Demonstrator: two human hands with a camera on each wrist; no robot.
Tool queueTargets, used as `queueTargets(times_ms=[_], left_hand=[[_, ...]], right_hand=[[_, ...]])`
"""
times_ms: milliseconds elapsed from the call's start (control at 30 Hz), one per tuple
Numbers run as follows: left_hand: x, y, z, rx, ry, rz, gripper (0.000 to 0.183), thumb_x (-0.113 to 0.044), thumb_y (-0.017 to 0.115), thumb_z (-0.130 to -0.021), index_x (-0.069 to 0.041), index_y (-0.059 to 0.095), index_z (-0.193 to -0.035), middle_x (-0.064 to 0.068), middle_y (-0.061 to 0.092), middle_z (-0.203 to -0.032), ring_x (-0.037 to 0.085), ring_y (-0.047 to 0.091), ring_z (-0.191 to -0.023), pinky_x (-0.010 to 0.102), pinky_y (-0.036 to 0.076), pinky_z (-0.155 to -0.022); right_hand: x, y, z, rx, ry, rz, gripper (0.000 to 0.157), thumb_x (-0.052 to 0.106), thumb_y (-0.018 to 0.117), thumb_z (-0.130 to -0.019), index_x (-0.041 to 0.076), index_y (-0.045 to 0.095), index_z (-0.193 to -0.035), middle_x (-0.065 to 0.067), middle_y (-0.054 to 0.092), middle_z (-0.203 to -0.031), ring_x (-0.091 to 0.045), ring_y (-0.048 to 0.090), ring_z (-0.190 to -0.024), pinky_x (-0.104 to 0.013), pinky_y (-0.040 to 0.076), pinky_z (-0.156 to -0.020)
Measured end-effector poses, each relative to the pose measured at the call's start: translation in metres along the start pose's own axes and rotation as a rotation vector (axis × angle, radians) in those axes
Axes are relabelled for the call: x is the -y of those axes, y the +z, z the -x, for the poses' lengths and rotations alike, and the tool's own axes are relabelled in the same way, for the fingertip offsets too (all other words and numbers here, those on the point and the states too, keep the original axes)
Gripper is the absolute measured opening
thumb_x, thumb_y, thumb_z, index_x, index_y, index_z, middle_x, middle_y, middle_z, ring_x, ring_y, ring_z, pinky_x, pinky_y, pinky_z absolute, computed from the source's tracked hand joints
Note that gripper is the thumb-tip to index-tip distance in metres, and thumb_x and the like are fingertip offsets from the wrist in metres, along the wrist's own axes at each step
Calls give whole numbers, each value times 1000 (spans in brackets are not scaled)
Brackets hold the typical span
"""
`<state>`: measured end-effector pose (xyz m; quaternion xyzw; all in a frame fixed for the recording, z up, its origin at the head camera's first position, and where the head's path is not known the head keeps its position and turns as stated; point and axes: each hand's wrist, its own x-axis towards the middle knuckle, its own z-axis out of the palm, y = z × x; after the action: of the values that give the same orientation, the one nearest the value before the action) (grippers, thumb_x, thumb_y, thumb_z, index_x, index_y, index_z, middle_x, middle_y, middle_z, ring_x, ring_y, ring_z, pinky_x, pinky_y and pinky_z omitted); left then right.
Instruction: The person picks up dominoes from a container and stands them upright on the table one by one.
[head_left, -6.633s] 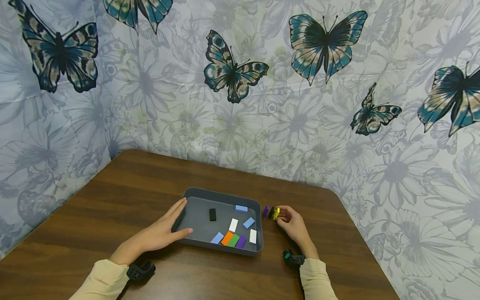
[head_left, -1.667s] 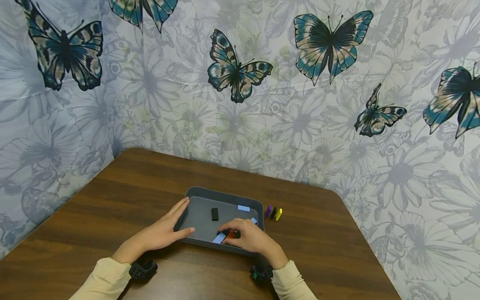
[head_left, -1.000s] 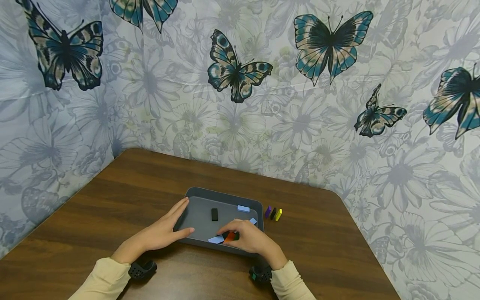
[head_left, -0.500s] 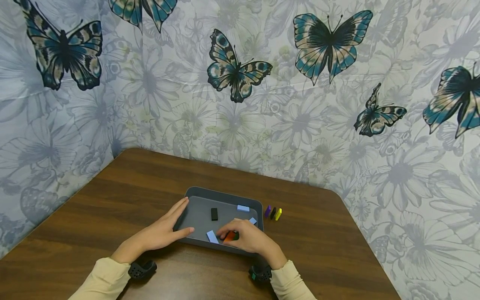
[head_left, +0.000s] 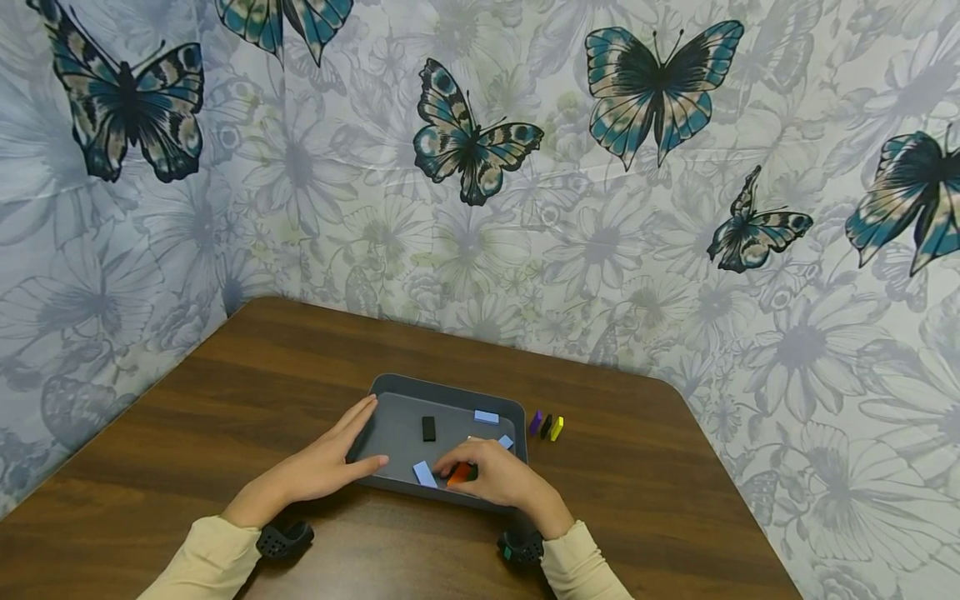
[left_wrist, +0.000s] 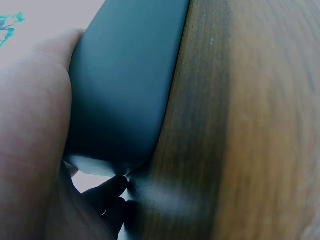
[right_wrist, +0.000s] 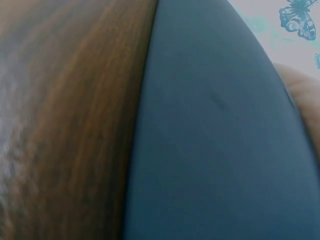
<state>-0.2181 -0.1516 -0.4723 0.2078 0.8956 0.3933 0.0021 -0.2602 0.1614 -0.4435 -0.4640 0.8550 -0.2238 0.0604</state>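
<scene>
In the head view my left hand (head_left: 318, 462) rests along the left side of a grey tray (head_left: 450, 387), fingers straight, thumb over the front rim. The left wrist view shows that hand against the tray's outer wall (left_wrist: 125, 80). My right hand (head_left: 498, 471) reaches into the tray, thumb and fingers curled around an orange domino (head_left: 458, 475). Just left of its fingertips lies a light blue domino (head_left: 424, 473). The right hand hides the dominoes at the tray's front right. In the right wrist view the tray wall (right_wrist: 215, 125) covers most of the work.
A black domino (head_left: 429, 428) and two light blue dominoes, one far back (head_left: 487, 417) and one at the right (head_left: 506, 442), lie in the tray. Purple (head_left: 536, 422), black (head_left: 547, 427) and yellow dominoes (head_left: 557, 428) stand upright on the wooden table (head_left: 637, 500) right of the tray.
My right hand has come from the yellow domino outside into the tray. The front light blue domino has turned and shifted left, away from the orange one. My left hand stays put.
</scene>
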Motion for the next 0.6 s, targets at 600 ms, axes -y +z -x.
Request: queueTargets(times_ms=[600], left_hand=[[1,1,-1,4,-1,-2,98,-57,60,-100,-5,9,-166,17,4,-173,45,17,-156,67,31,-115]], right_hand=[[-6,3,1,-56,-62,-9,17,19,77,-95,17,79,-112,9,76,-106,-4,64,-93,-17,52,-79]])
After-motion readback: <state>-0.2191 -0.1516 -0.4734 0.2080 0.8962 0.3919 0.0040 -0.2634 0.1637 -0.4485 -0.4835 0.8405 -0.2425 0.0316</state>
